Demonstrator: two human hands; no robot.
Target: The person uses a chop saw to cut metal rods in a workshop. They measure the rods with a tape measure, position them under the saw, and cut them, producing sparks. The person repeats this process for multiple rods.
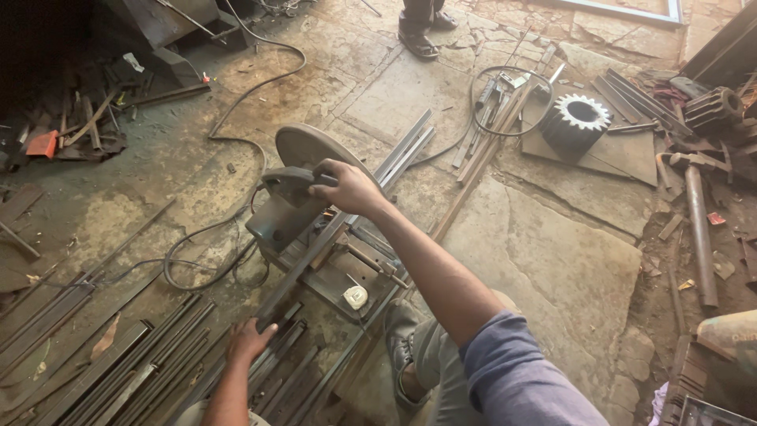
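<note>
A grey chop saw (296, 201) with a round cutting disc (311, 146) stands on the stone floor. My right hand (347, 188) grips the saw's dark handle (303, 180). A long steel bar (339, 225) runs through the saw's base, from near left to far right. My left hand (248, 341) holds the near end of that bar, above a heap of similar bars (150, 363). A small tape measure (356, 297) lies on the saw's base plate. My shoe (398, 331) rests beside it.
A black cable (236, 138) loops across the floor to the saw. A large toothed gear (576, 122) sits on a plate at the right, with rods and scrap around it. Another person's feet (418, 31) stand at the top. A long pipe (700, 237) lies far right.
</note>
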